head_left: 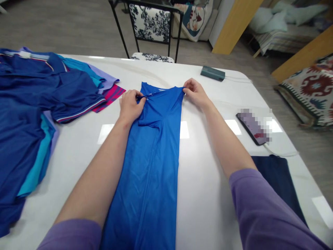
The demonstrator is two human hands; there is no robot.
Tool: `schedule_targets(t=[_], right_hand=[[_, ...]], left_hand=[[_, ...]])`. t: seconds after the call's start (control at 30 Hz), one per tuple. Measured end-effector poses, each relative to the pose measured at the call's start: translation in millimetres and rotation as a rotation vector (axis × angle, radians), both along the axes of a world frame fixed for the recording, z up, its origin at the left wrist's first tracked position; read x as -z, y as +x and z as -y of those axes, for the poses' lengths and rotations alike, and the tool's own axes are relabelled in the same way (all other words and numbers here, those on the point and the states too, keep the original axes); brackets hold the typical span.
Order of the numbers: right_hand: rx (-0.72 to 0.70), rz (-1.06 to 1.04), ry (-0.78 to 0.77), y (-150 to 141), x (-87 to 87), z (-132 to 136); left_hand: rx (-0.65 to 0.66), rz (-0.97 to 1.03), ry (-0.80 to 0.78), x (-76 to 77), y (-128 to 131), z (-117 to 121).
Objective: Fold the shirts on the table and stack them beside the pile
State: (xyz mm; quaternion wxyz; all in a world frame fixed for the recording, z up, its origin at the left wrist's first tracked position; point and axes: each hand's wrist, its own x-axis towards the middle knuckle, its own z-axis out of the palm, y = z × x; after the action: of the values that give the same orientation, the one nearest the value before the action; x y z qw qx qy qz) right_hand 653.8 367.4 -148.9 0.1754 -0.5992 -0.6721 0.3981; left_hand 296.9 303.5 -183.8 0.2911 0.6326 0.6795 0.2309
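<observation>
A bright blue shirt (166, 146) lies lengthwise on the white table, one side folded inward with its sleeve doubled over the body. My left hand (132, 104) pinches the cloth at the upper left, near the collar and the folded sleeve. At the upper right corner, the shoulder edge is gripped between the thumb and fingers of my right hand (196, 92). Between the two hands the fabric is drawn fairly straight. The shirt's lower end runs out of view at the bottom.
Several spread shirts, a navy polo (70, 86) on top, cover the table's left side. To the right are a phone (251, 128) with a cable, a dark power bank (212, 73) and a folded navy cloth (281, 180). A patterned chair (151, 24) stands beyond the far edge.
</observation>
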Motion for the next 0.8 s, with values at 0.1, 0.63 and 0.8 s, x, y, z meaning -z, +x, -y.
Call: schedule_targets(t=[0.1, 0.63, 0.8], right_hand=[[-0.012, 0.126, 0.023, -2.5, 4.8, 3.5], [-0.335, 0.405, 0.101, -33.4, -33.1, 30.4], [-0.313, 0.575, 0.156, -63.4, -97.8, 47.5]], left_hand=[[-0.014, 0.016, -0.003, -0.3, 1.3, -0.7], [0.560, -0.061, 0.028, -53.7, -0.6, 29.6], [0.351, -0.085, 0.079, -115.2, -14.5, 65.8]])
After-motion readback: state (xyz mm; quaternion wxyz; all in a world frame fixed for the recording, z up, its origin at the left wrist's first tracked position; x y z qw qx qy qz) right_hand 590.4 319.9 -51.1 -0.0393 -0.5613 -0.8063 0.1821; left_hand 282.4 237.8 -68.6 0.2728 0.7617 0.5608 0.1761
